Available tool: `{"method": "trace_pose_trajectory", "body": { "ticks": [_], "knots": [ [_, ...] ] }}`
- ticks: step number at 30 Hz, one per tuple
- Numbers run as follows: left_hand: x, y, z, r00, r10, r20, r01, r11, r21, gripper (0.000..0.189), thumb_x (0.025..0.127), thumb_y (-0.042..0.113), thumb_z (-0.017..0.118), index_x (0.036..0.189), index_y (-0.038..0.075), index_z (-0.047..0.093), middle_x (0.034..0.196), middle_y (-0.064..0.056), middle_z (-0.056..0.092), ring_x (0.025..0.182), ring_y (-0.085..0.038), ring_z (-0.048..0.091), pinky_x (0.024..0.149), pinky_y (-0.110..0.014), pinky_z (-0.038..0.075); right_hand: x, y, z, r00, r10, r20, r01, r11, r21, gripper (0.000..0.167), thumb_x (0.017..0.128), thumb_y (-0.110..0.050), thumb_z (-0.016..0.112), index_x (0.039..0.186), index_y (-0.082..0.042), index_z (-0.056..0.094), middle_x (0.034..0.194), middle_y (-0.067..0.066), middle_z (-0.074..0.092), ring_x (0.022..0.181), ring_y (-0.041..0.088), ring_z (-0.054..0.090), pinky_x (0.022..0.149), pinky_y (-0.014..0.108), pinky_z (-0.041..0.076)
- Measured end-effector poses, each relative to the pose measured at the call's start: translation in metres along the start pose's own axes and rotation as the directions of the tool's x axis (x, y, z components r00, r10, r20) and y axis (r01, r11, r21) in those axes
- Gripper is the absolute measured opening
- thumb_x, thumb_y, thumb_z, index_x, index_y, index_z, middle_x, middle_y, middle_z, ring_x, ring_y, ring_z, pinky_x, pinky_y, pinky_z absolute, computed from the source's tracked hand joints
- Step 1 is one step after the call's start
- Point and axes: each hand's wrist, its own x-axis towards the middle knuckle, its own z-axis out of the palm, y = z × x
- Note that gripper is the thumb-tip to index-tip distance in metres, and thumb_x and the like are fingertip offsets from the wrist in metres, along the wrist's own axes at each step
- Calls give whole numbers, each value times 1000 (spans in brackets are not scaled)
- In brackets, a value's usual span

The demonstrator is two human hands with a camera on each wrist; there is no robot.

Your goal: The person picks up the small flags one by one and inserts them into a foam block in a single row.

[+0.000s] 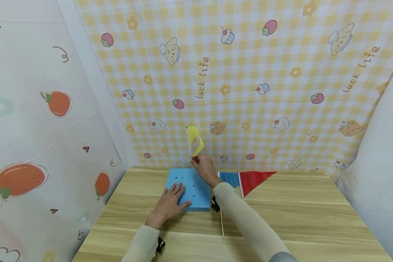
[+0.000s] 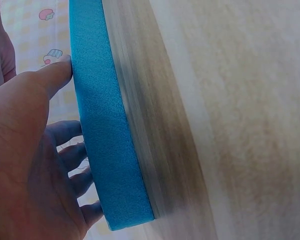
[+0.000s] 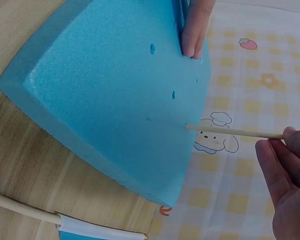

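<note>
A blue foam block (image 1: 201, 200) with several small holes in its top lies flat on the table. My left hand (image 1: 169, 202) rests on its left part with fingers spread, the thumb near the front edge. In my right hand (image 1: 205, 168), thumb and fingertips pinch the thin wooden stick (image 3: 235, 132) of a yellow flag (image 1: 192, 135). The stick stands nearly upright over the block's back right part, and in the right wrist view its lower tip meets the foam at a hole. The yellow cloth hangs curled above the hand.
Right of the block, partly under my right forearm, lie a blue flag (image 1: 228, 177) and a red triangular flag (image 1: 254, 182) on sticks. A patterned cloth (image 1: 235, 109) hangs behind the wooden table (image 1: 298, 211), with white sheets at both sides.
</note>
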Motion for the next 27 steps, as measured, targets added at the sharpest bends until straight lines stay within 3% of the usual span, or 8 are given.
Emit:
{"method": "trace_pose_trajectory", "body": {
  "ticks": [15,22,27],
  "knots": [
    [0,3,-2,1000,-1,1,1,1000,-3,78,104,57,61,162,6,47,172,-16,38,161,-41,31,128,-66,26,-3,1,0,998,60,24,-61,998,29,12,104,-17,72,108,-6,77,101,8,79,90,19,76,77,32,64],
    [0,0,1,1000,1,-22,-1,1000,-13,77,104,56,62,161,6,48,171,-16,39,161,-42,32,128,-67,27,-4,3,-5,998,69,5,-69,997,43,7,102,-10,73,107,-6,76,102,9,79,92,22,76,78,35,64],
    [1,1,-1,1000,-2,-2,2,1000,-18,77,105,55,61,162,6,46,172,-16,37,162,-42,30,129,-67,24,-6,11,-16,998,58,-27,-56,997,59,6,103,-9,71,103,-6,76,98,9,78,87,21,74,74,35,62]
  ]
}}
